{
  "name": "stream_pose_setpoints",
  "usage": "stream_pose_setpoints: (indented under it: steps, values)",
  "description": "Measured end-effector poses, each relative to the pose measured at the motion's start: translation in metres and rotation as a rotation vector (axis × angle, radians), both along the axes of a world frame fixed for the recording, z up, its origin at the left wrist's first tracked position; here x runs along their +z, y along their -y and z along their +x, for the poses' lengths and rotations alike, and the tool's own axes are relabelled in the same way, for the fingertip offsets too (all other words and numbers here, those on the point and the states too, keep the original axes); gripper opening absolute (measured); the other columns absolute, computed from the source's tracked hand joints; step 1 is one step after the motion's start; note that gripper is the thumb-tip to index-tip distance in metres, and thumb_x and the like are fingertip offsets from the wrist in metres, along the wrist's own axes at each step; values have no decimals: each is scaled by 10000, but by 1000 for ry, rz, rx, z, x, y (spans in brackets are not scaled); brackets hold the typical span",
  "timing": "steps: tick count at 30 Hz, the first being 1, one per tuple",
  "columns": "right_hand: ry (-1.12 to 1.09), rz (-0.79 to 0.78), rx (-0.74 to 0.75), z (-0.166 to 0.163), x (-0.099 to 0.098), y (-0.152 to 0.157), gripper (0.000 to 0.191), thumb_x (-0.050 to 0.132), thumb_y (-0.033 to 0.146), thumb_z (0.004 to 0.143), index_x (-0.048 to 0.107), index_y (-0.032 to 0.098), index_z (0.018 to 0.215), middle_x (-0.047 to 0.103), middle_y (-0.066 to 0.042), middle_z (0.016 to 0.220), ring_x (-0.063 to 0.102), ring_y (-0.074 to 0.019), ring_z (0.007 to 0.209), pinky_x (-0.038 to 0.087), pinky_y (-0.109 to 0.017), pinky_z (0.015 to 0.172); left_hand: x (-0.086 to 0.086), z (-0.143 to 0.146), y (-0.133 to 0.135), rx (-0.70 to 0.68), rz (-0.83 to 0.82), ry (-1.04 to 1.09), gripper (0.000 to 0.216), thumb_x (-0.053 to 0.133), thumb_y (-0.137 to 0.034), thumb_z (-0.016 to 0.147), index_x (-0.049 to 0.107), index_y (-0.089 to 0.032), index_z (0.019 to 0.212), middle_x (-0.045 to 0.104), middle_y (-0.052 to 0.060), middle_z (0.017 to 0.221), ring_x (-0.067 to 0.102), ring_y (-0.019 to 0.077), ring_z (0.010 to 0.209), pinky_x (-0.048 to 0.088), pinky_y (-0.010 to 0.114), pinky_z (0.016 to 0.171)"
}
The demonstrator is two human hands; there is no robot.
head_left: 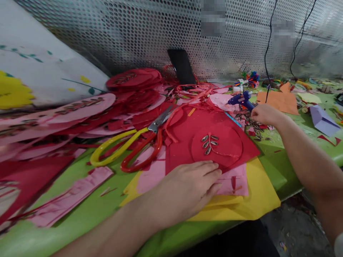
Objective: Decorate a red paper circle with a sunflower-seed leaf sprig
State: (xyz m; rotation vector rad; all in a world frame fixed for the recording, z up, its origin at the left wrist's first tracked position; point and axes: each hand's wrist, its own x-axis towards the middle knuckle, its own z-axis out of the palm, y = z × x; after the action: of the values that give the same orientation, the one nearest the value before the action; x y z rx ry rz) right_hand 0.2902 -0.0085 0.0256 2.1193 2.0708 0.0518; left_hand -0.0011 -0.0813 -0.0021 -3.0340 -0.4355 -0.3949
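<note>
While the left hand [194,184] lies flat with its fingers close together, by the near edge of a thin, round, red paper disc [227,139], the right hand [265,115] is bent over a pile of small, dark, striped seeds [257,132]; its fingers are curled, but I cannot tell if they pinch one. The disc sits on a bigger, flat, red paper sheet [182,125], and hard, pointed seeds make a leaf shape on it, with a thin, red, twisty string [227,155] for a stem. It should be very light and a bit bendy, and it could crease. The bare rim looks like the best place to hold, since pulling the seeds might pop them off. Nearby are a shiny, blue plastic glue gun [238,100] and big scissors [153,128] with smooth yellow and red loops and metal blades.
</note>
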Motion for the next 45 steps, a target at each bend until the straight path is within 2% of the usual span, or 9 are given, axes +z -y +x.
stream_pose_setpoints:
  steps: [3, 5, 9, 14, 19, 27, 32, 40, 45]
  values:
    - [-23, 134, 12, -8, -3, -2, 347, 402, 273, 836, 684, 205, 1026, 688, -77, 1014, 608, -226, 946, 442, -300, 772, 0, 1, 0, 14, -2, -12, 343, 353, -201, 905, 683, -142, 981, 701, 82, 1010, 654, 178, 917, 522, 300, 848]
    - [-12, 166, -16, -14, -8, -4, 369, 384, 298, 849, 674, 215, 1061, 689, -87, 1007, 613, -235, 933, 449, -315, 756, 0, 1, 0, 16, 1, -8, 344, 351, -205, 910, 682, -143, 983, 703, 82, 1005, 655, 178, 917, 520, 295, 848]
    - [28, 104, -78, -18, -17, -8, 374, 393, 306, 855, 663, 193, 1087, 673, -140, 1021, 610, -265, 946, 455, -340, 743, 1, 1, 1, 0, 16, 0, 354, 342, -203, 912, 688, -140, 957, 706, 84, 990, 664, 190, 889, 539, 310, 797]
    - [29, 87, -99, -14, -21, -12, 357, 412, 316, 854, 691, 151, 1003, 670, -176, 988, 618, -288, 936, 465, -352, 729, 1, 1, 2, 19, 17, 17, 324, 379, -213, 900, 696, -150, 923, 708, 72, 989, 666, 188, 880, 547, 312, 776]
    - [26, 85, -93, -14, -21, -14, 359, 436, 360, 844, 688, 150, 989, 671, -173, 989, 619, -288, 946, 464, -347, 736, -2, 1, 3, 23, 20, 27, 300, 403, -214, 892, 696, -156, 909, 708, 70, 987, 665, 185, 879, 542, 308, 784]
    - [50, 107, -115, -23, -19, -10, 340, 431, 297, 809, 683, 172, 1001, 671, -149, 1012, 619, -280, 936, 471, -355, 735, 0, 4, 2, 17, 33, 4, 277, 420, -224, 885, 691, -166, 899, 706, 60, 992, 654, 173, 901, 533, 286, 791]
    - [73, 108, -60, -26, -18, -7, 353, 397, 223, 802, 676, 147, 1004, 645, -163, 1073, 608, -302, 965, 463, -377, 753, 0, 4, 3, 6, 41, 36, 267, 429, -217, 881, 690, -165, 867, 710, 58, 974, 662, 192, 873, 549, 314, 747]
    - [82, 84, 31, -22, -17, -8, 339, 371, 267, 860, 647, 147, 1016, 671, -159, 977, 621, -289, 926, 444, -339, 713, -1, 3, 3, 22, 9, -2, 260, 436, -231, 880, 679, -148, 922, 697, 63, 1023, 652, 194, 920, 542, 314, 790]
    - [44, 145, 186, -17, -15, -2, 366, 363, 171, 851, 577, 148, 1147, 652, -132, 1072, 595, -250, 983, 415, -309, 770, -1, 2, 3, 28, 1, -2, 250, 445, -230, 875, 679, -151, 910, 696, 63, 1024, 649, 193, 924, 543, 315, 790]
